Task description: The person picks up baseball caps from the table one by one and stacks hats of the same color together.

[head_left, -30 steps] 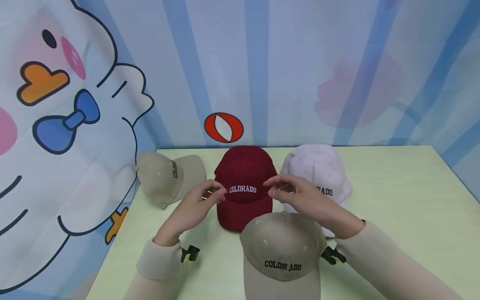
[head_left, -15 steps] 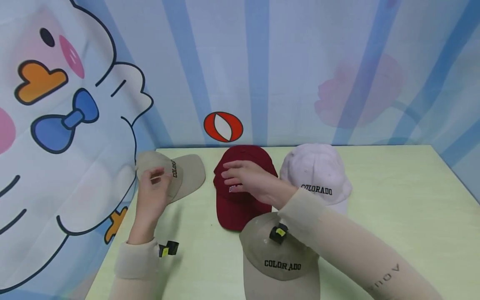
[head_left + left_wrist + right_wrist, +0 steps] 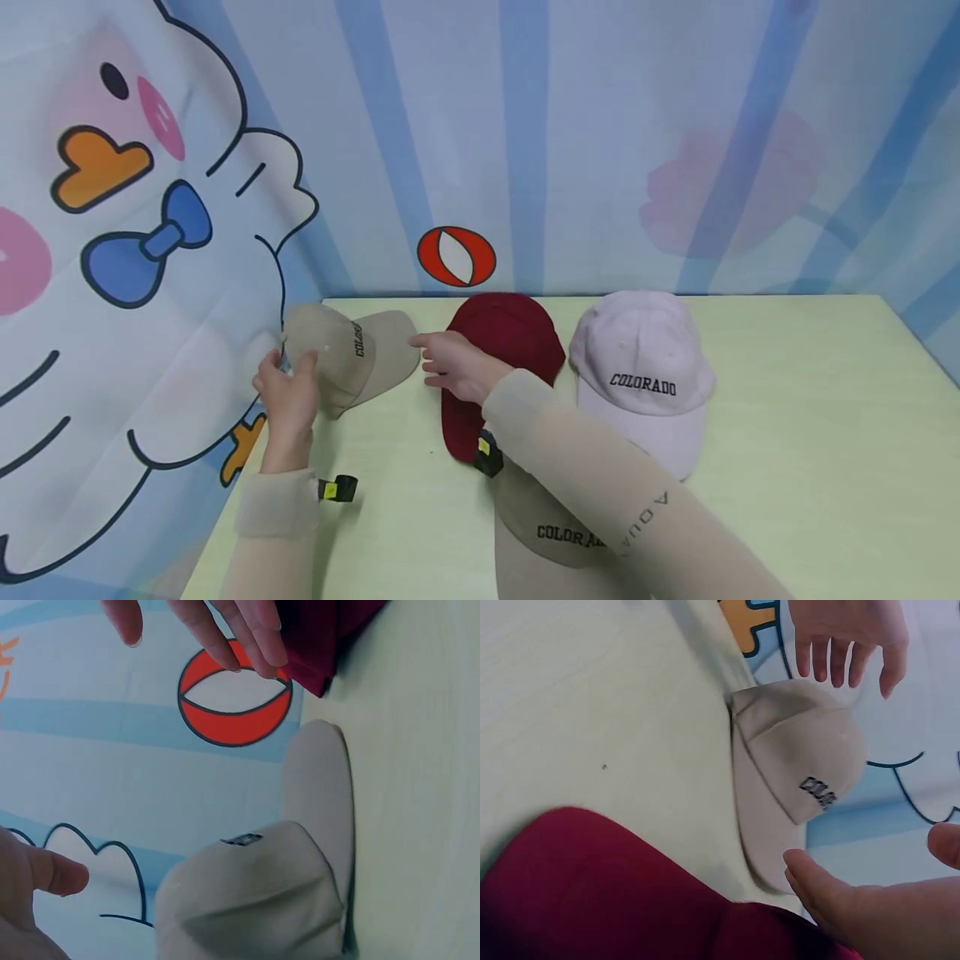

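Note:
The beige cap (image 3: 339,357) lies on its side-facing crown at the back left of the table, brim pointing right, lettering on its front panel. My left hand (image 3: 288,400) is at the crown's near left side, fingers spread; in the right wrist view the same left hand (image 3: 849,637) hovers just off the crown. My right hand (image 3: 461,367) reaches across over the dark red cap (image 3: 506,321), its fingertips close to the tip of the beige brim. From the right wrist, the right hand (image 3: 877,907) has its fingers extended beside that brim; contact is unclear.
A pale lilac cap (image 3: 637,358) printed COLORADO stands right of the red one. Another beige cap (image 3: 532,508) sits at the front, partly covered by the right sleeve (image 3: 600,467). A cartoon-printed backdrop (image 3: 450,125) borders the table (image 3: 810,433) at the back and left.
Both hands have moved left from in front of the red cap to either side of the beige cap at the back left. The caps have not visibly moved; the view has shifted slightly.

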Motion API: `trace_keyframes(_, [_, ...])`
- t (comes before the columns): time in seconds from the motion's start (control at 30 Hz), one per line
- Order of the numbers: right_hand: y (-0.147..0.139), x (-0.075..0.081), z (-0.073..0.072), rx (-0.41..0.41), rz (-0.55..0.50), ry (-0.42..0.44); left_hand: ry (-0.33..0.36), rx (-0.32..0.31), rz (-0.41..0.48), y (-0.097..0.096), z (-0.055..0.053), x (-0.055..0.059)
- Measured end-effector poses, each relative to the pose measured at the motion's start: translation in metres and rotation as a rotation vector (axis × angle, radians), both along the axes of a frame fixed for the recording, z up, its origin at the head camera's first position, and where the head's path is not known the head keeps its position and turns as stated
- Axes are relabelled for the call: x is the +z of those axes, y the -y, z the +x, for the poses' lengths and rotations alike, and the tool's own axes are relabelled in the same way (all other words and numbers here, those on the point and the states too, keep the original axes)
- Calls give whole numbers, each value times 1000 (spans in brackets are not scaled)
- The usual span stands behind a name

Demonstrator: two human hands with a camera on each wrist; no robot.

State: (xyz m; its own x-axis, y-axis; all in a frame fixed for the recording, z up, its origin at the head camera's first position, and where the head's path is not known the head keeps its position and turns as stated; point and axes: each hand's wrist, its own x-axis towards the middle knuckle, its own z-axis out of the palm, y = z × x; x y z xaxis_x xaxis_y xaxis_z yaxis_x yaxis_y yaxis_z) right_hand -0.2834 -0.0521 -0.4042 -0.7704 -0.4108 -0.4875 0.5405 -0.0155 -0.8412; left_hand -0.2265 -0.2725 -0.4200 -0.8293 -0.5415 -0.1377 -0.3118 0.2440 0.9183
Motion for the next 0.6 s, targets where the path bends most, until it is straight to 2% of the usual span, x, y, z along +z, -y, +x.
trace_keyframes(0.37, [21,-25,-10,-1,-7,70,8,37,164,13,-17,-25])
trace_keyframes(0.6, [29,-26,-11,20,1,89,-84,27,243,11,-25,-25])
